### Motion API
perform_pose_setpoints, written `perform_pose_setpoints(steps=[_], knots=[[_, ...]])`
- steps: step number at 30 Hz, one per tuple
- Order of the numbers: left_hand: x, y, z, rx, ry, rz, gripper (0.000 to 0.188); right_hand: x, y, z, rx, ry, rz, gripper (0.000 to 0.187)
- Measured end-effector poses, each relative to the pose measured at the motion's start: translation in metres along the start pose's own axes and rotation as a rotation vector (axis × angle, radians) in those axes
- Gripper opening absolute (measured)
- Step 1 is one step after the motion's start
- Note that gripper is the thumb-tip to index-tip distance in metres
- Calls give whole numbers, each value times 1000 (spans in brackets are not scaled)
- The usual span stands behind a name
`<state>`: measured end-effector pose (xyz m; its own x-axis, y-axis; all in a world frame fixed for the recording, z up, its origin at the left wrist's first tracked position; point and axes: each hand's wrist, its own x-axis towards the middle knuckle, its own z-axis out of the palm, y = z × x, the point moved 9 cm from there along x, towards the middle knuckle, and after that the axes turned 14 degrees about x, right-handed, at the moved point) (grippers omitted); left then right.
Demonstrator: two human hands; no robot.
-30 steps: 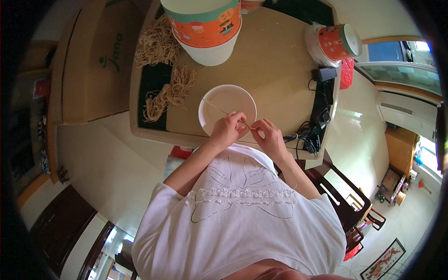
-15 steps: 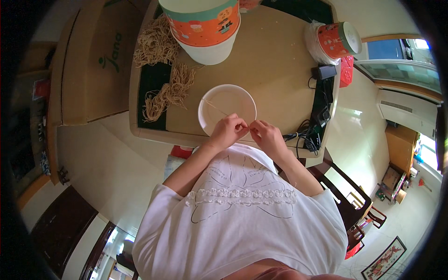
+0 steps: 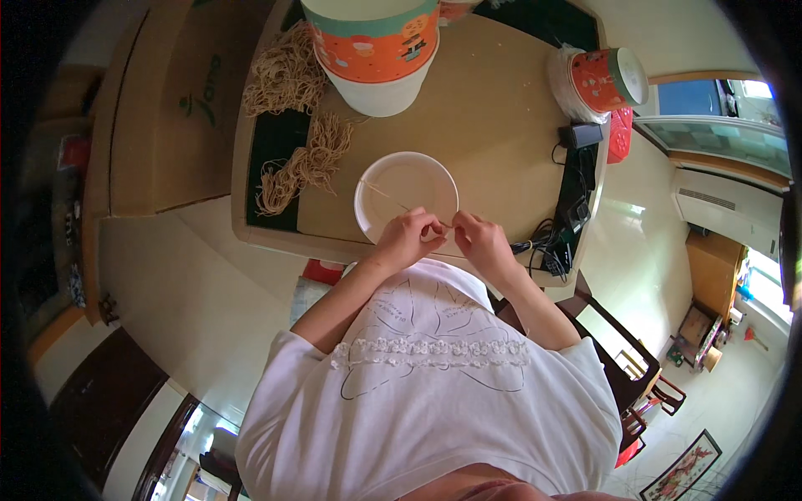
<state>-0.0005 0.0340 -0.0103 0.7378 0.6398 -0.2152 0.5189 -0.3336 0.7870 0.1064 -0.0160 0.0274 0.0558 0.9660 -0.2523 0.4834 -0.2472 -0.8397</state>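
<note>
A white round paper tub (image 3: 418, 177) stands at the table's near edge, its mouth facing up. Both of my hands meet over its near rim. My left hand (image 3: 403, 240) is closed in a pinch on a thin tan string (image 3: 386, 194), which runs up from the fingers across the tub's opening toward its left side. Close beside it, my right hand (image 3: 484, 245) pinches the same string, and a short length shows between the two sets of fingertips. The exact ends of the string are too small to make out.
Bundles of tan string (image 3: 307, 163) lie at the table's left, near a large cardboard box (image 3: 188, 125). Stacked orange, green and white tubs (image 3: 376, 54) stand at the back. Another wrapped tub stack (image 3: 597, 79), a black adapter (image 3: 580, 134) and cables (image 3: 547, 242) are at the right.
My fingertips have moved slightly apart, the right ones shifting a little up, and a short piece of string now shows between them. The tub stays in place.
</note>
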Motion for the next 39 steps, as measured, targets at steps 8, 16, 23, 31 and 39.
perform_pose_setpoints(steps=[8,16,23,31,39], knots=[[1,-3,2,5,-27,-38,14,0,-6,-5,46,32,-39,9],[0,-1,1,5,-1,-37,15,-3,11,-3,40,10,19,11],[0,-2,1,13,11,-27,16,-2,0,-5,150,71,-34,10],[0,-2,2,9,27,-37,16,-1,8,-2,107,36,-4,9],[0,-4,3,30,20,-34,18,0,4,-3,124,55,-39,13]])
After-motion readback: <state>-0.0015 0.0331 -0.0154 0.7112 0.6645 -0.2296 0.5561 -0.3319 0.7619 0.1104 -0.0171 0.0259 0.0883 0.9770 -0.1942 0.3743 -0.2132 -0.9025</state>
